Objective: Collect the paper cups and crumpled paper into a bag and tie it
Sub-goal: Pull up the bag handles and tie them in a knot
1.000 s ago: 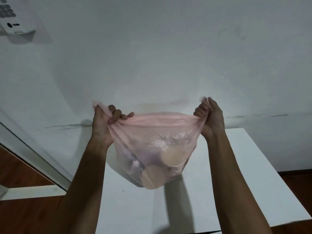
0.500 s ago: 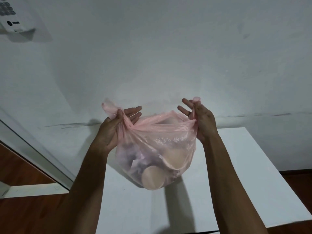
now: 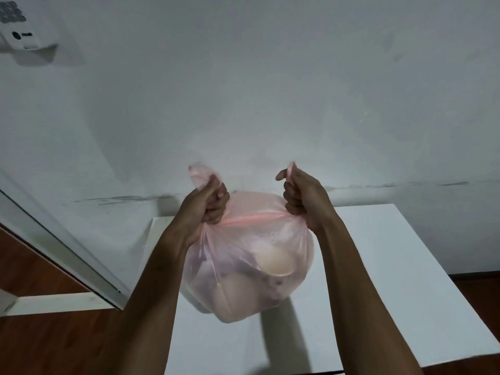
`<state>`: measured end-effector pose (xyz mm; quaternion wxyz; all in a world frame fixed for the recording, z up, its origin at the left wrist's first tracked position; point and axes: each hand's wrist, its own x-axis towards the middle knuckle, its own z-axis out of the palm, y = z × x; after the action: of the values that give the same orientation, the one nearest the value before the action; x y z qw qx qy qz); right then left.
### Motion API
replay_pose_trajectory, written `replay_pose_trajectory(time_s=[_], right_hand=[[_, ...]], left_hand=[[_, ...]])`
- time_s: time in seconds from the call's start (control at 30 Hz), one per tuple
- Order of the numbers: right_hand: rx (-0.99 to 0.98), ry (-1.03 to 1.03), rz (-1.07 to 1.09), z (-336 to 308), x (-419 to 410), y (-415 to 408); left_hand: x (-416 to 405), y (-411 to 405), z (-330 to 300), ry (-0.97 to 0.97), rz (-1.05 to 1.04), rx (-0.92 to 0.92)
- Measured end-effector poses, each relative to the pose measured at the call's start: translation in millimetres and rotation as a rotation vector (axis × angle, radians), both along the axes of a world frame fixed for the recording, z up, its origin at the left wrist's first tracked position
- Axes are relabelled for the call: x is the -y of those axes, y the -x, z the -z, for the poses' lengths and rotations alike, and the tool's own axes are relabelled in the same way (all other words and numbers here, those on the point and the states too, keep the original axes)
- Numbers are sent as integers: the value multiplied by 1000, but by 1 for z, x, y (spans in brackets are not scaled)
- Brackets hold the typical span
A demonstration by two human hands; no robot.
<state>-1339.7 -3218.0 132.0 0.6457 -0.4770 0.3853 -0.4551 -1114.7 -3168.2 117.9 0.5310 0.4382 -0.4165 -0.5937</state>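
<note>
A thin pink plastic bag [image 3: 243, 269] hangs in the air above the white table [image 3: 378, 266], full and rounded. Through its film I see paper cups [image 3: 273, 262], pale discs pressed against the plastic, and darker crumpled shapes beside them. My left hand [image 3: 205, 204] grips one gathered corner of the bag's mouth, with a tuft of plastic sticking up above the fist. My right hand [image 3: 300, 196] grips the other corner, its end poking out past the thumb. The bag's mouth is stretched into a tight band between the two fists.
The table stands against a white scuffed wall [image 3: 270, 90]. A white device with buttons [image 3: 21, 25] is mounted on the wall at top left. A white door frame [image 3: 62, 255] runs diagonally at the left, over brown wooden floor [image 3: 40, 345].
My hands have come closer together and curled into fists round the bag's corners. The mouth, wide open a second ago, is now drawn narrow, and the bag has bulged rounder.
</note>
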Motion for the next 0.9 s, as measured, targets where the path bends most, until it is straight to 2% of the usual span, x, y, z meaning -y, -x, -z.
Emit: replay_pose_trajectory(time_s=[0.13, 0.27, 0.3, 0.37, 0.47, 0.5, 0.57, 0.6, 0.67, 0.77, 0.83, 0.9], right_hand=[[-60, -20, -124, -6, -5, -13], [-281, 136, -249, -3, -18, -16], [-324, 193, -288, 0, -19, -17], [-442, 289, -344, 6, -20, -18], [-827, 412, -406, 12, -17, -22], [-943, 449, -457, 13, -16, -22], [-1040, 485, -543, 16, -15, -25], [-1031, 508, -528, 17, -15, -26], [-926, 531, -368, 19, -16, -30], [-553, 358, -55, 22, -21, -33], [-289, 232, 44, 21, -24, -36], [-140, 132, 86, 20, -26, -38]], left_hand=[[-2, 9, -5, -23, 62, 13], [-7, 10, -1, -10, 21, 276], [-9, 10, -1, 3, 15, 287], [-13, 11, -2, 43, 33, 196], [-14, 9, -4, 85, -1, 44], [-14, 9, -4, 89, -19, 28], [-13, 8, 0, 74, -39, 63], [-14, 9, 1, 62, -38, 118], [-15, 11, 3, 40, -36, 260], [-17, 16, 4, 74, -18, 433], [-17, 21, 5, 84, -9, 459], [-17, 28, 4, 87, -22, 433]])
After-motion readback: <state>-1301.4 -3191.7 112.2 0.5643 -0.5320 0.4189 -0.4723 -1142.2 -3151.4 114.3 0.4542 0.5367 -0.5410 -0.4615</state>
